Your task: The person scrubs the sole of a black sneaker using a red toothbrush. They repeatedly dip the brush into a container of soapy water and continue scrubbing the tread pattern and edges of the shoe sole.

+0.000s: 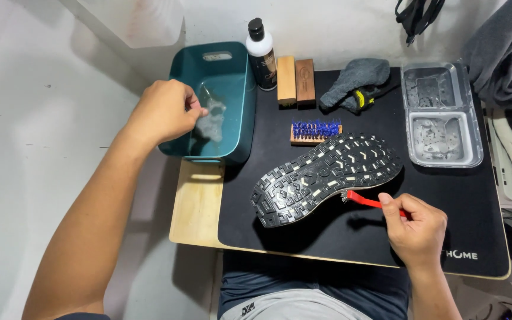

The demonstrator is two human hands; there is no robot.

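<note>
Beside the shoe sole [326, 178], right hand [415, 228] grips red brush [365, 200] — left hand [164, 111] closed over teal basin [232, 77].

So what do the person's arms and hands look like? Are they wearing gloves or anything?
No gloves. The left hand and right hand are bare, with no rings, watch or bracelet showing. Both forearms are bare too; a dark sleeve edge shows only near the left upper arm.

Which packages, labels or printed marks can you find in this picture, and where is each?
Bottle: behind the teal tub, upright, white with black cap and dark label.
Two wooden blocks: right of the bottle, one with a round stamp.
Mat: black, pale lettering at its near right corner.
Plastic tray: far right, clear, two compartments, no label.
</note>
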